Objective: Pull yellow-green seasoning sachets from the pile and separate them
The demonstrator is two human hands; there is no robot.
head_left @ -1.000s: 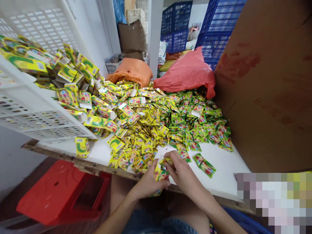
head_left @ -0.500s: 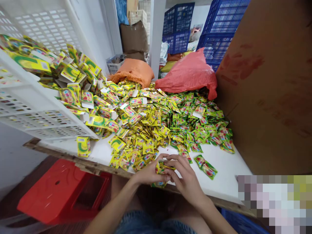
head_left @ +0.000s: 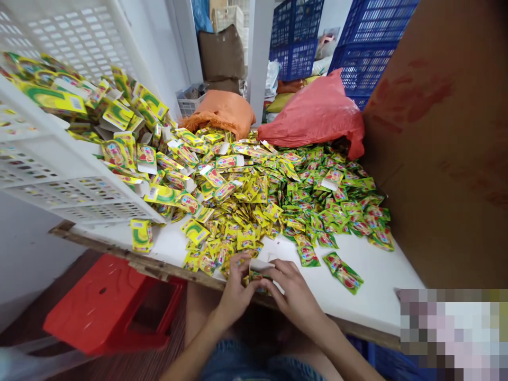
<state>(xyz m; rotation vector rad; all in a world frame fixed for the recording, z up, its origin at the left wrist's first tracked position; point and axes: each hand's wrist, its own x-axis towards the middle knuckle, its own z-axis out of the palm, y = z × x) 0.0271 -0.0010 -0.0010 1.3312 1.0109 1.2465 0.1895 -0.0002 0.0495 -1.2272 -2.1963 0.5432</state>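
Both my hands are closed around a small yellow-green box point(head_left: 260, 266) at the table's front edge, its white inner flap standing up. My left hand point(head_left: 235, 291) grips the box's left side, and my right hand point(head_left: 294, 292) has its fingers at the right side and top. What is inside the box is mostly hidden by my fingers. Just beyond my left hand lies a heap of yellow sachets point(head_left: 246, 238). Green sachets point(head_left: 333, 214) are piled farther right, and a loose green sachet point(head_left: 343, 272) lies right of my right hand.
A tilted white plastic crate point(head_left: 75, 164) on the left spills small boxes point(head_left: 117, 114) onto the white table point(head_left: 381, 280). Orange point(head_left: 224, 108) and red bags point(head_left: 313, 114) lie at the back. A cardboard sheet point(head_left: 444, 159) stands at right. A red stool point(head_left: 99, 301) is below left.
The box in my hands has turned, and its white flap now shows upright between my fingers. My left fingers have shifted along its side. The view has moved slightly.
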